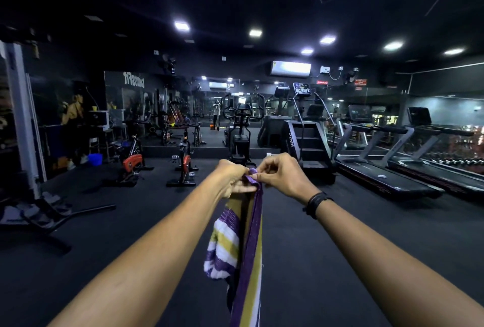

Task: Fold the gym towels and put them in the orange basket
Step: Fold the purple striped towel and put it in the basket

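We hold a striped gym towel (248, 243) at arm's length above the gym floor (327, 261), left hand (233, 180) and right hand (280, 174) pinching its top edge together; next we should match corners squarely. No orange basket shows.

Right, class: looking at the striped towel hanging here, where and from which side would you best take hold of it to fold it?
Pinch the top edge, coming from either side. The towel hangs straight down, bunched, with both corners already pinched together by the left hand and right hand.
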